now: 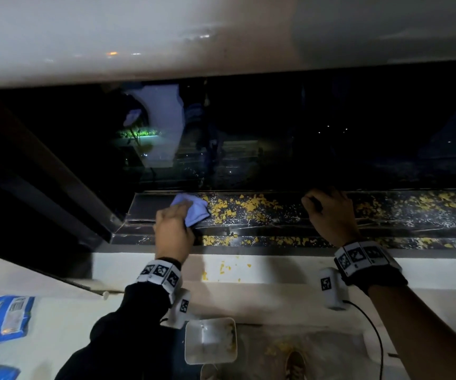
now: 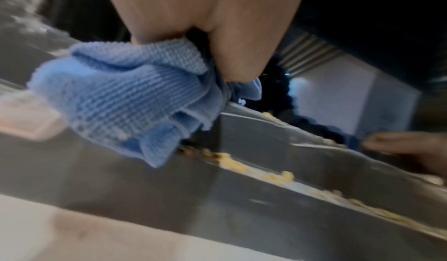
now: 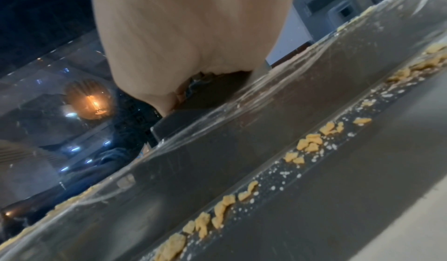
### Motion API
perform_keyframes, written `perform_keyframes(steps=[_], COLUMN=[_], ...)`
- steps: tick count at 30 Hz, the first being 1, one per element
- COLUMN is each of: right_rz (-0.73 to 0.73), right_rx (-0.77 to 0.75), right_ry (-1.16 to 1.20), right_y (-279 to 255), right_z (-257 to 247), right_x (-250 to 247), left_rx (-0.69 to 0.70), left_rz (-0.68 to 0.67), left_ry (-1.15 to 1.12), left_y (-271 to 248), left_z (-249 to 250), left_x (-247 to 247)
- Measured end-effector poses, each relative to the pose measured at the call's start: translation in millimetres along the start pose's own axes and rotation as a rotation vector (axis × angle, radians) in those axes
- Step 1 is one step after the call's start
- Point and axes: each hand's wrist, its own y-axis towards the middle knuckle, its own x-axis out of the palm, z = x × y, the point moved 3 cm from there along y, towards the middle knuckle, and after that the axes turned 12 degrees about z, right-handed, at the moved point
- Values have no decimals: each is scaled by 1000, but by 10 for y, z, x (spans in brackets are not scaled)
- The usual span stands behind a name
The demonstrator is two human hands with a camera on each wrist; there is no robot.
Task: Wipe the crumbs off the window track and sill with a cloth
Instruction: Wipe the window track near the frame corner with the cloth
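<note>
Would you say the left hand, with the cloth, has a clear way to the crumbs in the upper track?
Probably yes. The left hand holds the cloth right beside the crumbs, with nothing between; the right hand rests farther along the track.

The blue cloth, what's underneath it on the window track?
The blue cloth, gripped by the left hand, lies on the dark window track. Yellow crumbs start at its right edge. Whether any lie beneath it is hidden.
</note>
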Motion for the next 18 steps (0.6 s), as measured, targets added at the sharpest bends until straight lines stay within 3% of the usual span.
perform_keyframes(steps=[3, 5, 6, 7, 9, 14, 18], right_rz=[-23, -40, -45, -45, -33, -39, -33], right_rx=[15, 21, 25, 31, 38, 49, 42], right_ry=[-19, -39, -46, -51, -52, -62, -53], right_y=[15, 13, 10, 9, 6, 0, 12], right_z=[5, 7, 8, 8, 5, 23, -7], right_x=[0, 2, 4, 4, -3, 11, 1], left_rx=[80, -99, -199, -283, -293, -175, -147], left_rz=[-92, -117, -46, 61, 231, -34, -7], left_ry=[-226, -385, -394, -326, -70, 221, 233], left_y=[-69, 66, 153, 255, 407, 417, 301], left_z=[269, 199, 70, -81, -325, -483, -333], left_x=[-261, -499, -570, -637, -691, -260, -136])
